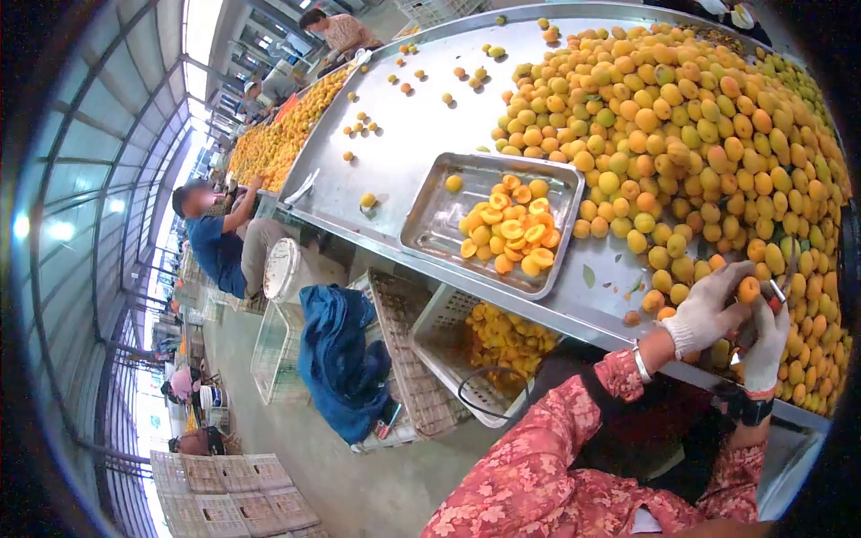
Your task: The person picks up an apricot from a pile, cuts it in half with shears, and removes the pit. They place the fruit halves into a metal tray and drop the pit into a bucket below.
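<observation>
My left hand (708, 312), in a pale knitted glove with a bracelet at the wrist, pinches an apricot (748, 289) between its fingers. Close beside it on the right, my right hand (768, 345) is gloved too, with a dark watch at the wrist. Its fingers close round a small knife (778, 291), whose thin blade points away over the fruit. Both hands are at the near edge of a large heap of apricots (664, 117). To their left, a metal tray (420, 215) holds halved apricots (511, 224) and a few that look whole.
The heap lies on a long metal table (359, 202) with scattered apricots and leaves. Below its edge, a white crate (439, 345) holds orange fruit pieces. Blue cloth (332, 359) drapes over another crate. A person in blue (215, 242) sits at the left; others work farther back.
</observation>
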{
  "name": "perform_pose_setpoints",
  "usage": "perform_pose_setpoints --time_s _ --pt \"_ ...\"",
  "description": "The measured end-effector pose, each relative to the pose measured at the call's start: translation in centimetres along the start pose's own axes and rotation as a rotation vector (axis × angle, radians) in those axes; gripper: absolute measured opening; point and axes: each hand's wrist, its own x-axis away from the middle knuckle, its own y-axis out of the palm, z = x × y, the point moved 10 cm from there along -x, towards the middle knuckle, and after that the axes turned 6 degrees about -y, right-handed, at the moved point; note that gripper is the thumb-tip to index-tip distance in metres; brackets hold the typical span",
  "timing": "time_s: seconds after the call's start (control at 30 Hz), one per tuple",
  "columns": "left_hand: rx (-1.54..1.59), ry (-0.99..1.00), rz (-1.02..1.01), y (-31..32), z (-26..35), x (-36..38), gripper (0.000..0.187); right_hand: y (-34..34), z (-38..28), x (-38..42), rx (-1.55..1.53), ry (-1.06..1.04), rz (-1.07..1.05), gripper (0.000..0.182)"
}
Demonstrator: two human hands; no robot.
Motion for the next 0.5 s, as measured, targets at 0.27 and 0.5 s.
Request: perform_pose_setpoints --time_s 0.27,0.5 --pt "0.458 -0.060 -0.043 0.6 -1.8 0.4 0.056 -2.5 2.0 -0.5 0.076 -0.107 0.043 0.035" --pt "0.951 -0.320 -0.103 0.7 -4.4 0.1 0.035 3.2 -0.5 0.0 -0.336 -0.052 -0.240 0.043"
